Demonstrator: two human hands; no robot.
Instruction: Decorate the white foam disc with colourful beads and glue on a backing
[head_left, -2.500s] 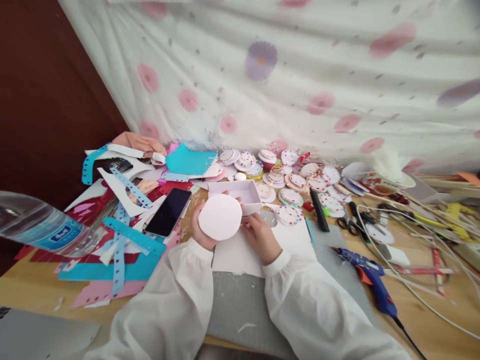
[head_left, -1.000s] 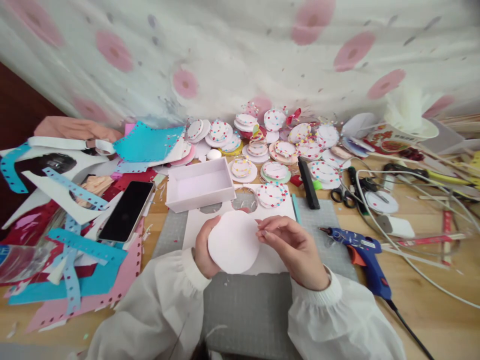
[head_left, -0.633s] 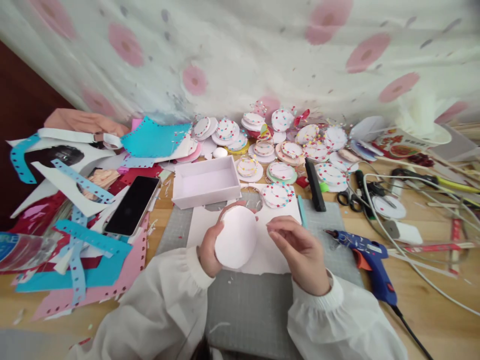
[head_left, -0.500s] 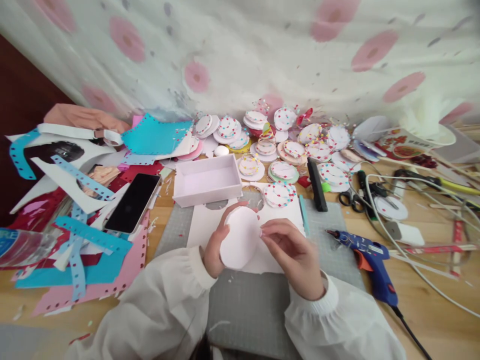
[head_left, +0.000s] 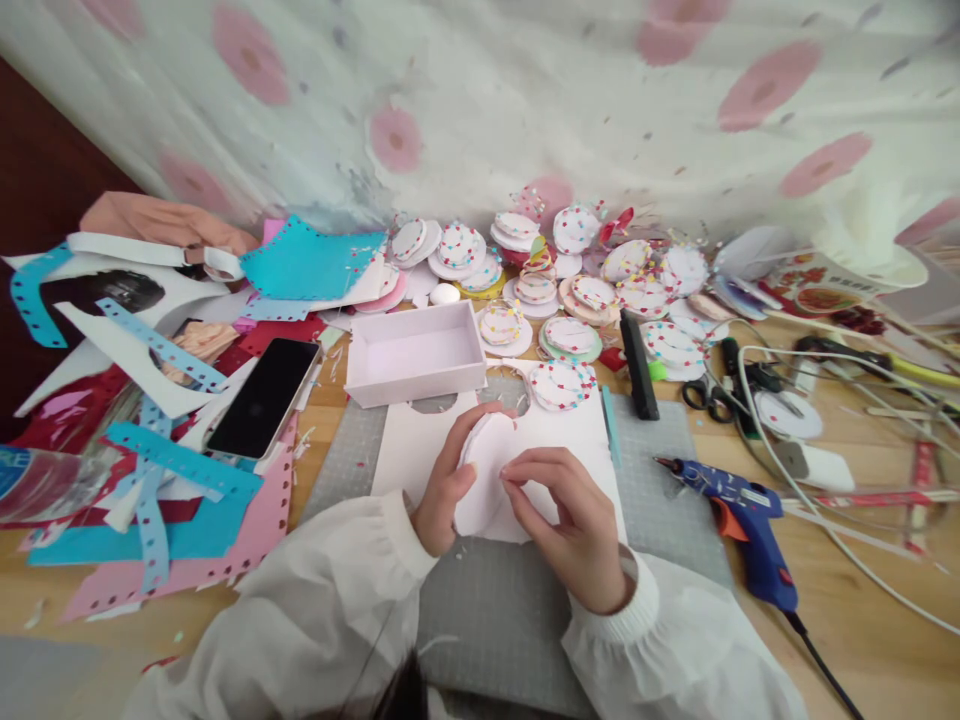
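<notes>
A white round disc (head_left: 484,475), tilted on edge, is gripped along its left rim by my left hand (head_left: 444,490). My right hand (head_left: 574,520) is at the disc's right edge, thumb and forefinger pinched together; whatever is between the fingertips is too small to make out. Beneath both hands lies a white sheet (head_left: 409,450) with round cut-outs, on a grey cutting mat (head_left: 495,620). Just beyond the hands stands an open white box (head_left: 416,355). Behind it are several small tiered white discs trimmed with coloured beads (head_left: 562,385).
On the right lie a blue glue gun (head_left: 739,510), scissors (head_left: 709,398), a white cable (head_left: 787,470) and a black stick-like object (head_left: 637,365). A phone (head_left: 266,398) rests on paper scraps (head_left: 172,465) at left, near a plastic bottle (head_left: 45,485). A patterned curtain (head_left: 480,90) hangs behind.
The disc has turned more edge-on to the camera. My right hand has shifted left, its pinched fingertips now nearer the disc's face.
</notes>
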